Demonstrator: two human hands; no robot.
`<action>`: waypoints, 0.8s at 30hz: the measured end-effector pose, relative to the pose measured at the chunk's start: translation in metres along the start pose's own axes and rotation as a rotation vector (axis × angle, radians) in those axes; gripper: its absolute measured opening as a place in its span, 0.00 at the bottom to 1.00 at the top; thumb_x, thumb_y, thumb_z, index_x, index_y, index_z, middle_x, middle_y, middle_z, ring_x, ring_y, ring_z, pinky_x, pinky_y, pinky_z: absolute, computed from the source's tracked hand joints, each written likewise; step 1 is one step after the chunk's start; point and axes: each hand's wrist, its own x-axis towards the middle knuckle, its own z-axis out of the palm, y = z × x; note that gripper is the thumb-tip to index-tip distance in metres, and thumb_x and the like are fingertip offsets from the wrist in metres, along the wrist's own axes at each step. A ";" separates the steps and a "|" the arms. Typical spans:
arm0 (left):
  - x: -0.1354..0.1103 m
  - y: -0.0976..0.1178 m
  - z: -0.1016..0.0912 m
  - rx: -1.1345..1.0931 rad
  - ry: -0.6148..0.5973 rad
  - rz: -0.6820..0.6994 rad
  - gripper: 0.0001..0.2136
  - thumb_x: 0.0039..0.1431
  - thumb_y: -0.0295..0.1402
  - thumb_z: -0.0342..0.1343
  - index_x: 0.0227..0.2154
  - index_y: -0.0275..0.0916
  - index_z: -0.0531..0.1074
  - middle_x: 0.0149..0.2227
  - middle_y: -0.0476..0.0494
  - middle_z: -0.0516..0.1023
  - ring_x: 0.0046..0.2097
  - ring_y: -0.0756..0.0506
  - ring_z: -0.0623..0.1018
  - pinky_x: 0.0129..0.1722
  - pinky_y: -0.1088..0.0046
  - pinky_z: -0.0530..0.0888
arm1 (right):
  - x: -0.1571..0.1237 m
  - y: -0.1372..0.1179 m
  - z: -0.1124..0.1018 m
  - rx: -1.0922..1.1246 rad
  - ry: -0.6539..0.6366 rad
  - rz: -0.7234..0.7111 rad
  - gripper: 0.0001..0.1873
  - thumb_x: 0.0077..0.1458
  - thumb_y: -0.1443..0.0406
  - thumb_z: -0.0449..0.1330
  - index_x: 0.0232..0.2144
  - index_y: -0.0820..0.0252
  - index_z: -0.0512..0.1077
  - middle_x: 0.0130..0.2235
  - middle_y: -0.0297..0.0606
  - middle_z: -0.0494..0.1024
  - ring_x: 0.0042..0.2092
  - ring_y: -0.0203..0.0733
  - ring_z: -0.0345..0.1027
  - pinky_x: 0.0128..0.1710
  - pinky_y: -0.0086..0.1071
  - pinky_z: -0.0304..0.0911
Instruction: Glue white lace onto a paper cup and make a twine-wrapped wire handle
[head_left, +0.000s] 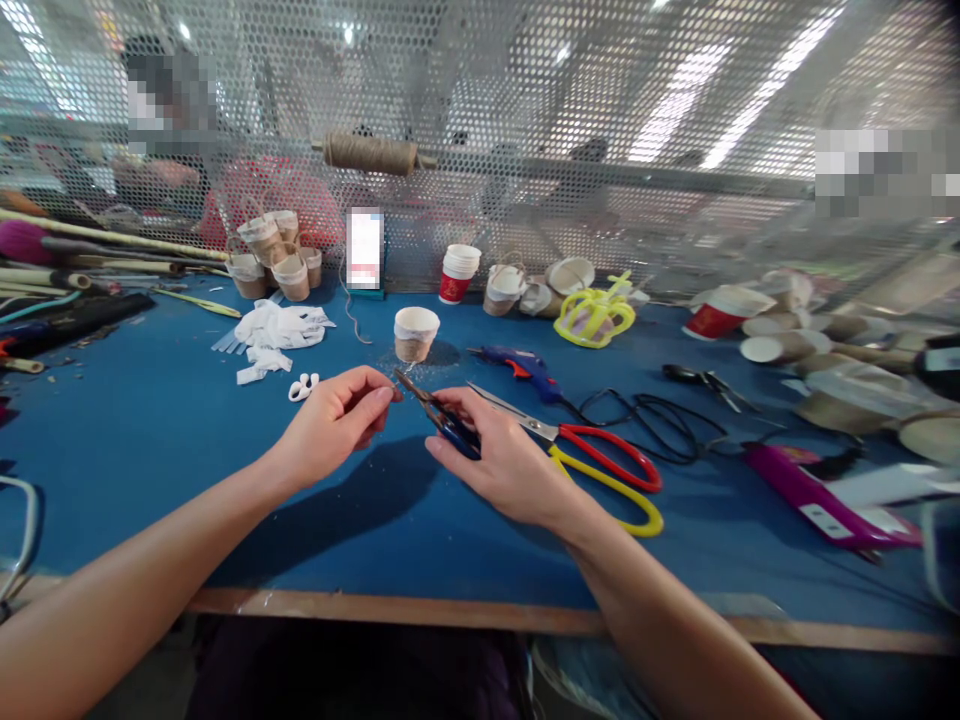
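My right hand (pixel 502 450) is closed round a pair of pliers (pixel 454 428) with dark blue handles, their jaws pointing up and left. In a pinch, the thumb and forefinger of my left hand (pixel 337 420) meet close to the plier tips; whatever lies between them is too small to make out. Just beyond both hands, a wrapped paper cup (pixel 415 338) with a white rim stands upright on the blue tabletop (pixel 330 540). Large scissors (pixel 600 445) with one red and one yellow handle lie beside my right hand. A small white plastic piece (pixel 304 387) is left of my left hand.
A blue glue gun (pixel 521 368) lies behind the scissors. White strips (pixel 277 325) and stacked wrapped cups (pixel 274 250) are at back left, a red cup stack (pixel 459 272) at back centre. A purple tool (pixel 825 495) lies right. Twine (pixel 371 153) hangs on the mesh panel.
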 end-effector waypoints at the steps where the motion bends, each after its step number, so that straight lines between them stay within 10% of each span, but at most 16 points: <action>1: 0.000 0.000 0.000 0.038 0.013 0.013 0.07 0.57 0.34 0.50 0.27 0.36 0.66 0.18 0.55 0.62 0.18 0.57 0.60 0.17 0.82 0.56 | 0.000 0.000 0.000 -0.003 -0.001 0.005 0.16 0.52 0.64 0.54 0.44 0.62 0.62 0.37 0.42 0.75 0.36 0.41 0.68 0.33 0.33 0.64; 24: -0.003 0.004 0.003 0.146 0.014 0.014 0.06 0.57 0.33 0.48 0.30 0.36 0.66 0.19 0.55 0.64 0.18 0.57 0.60 0.17 0.82 0.58 | 0.000 0.003 0.004 0.008 0.034 -0.022 0.14 0.51 0.67 0.54 0.42 0.60 0.63 0.36 0.39 0.75 0.36 0.40 0.69 0.33 0.32 0.64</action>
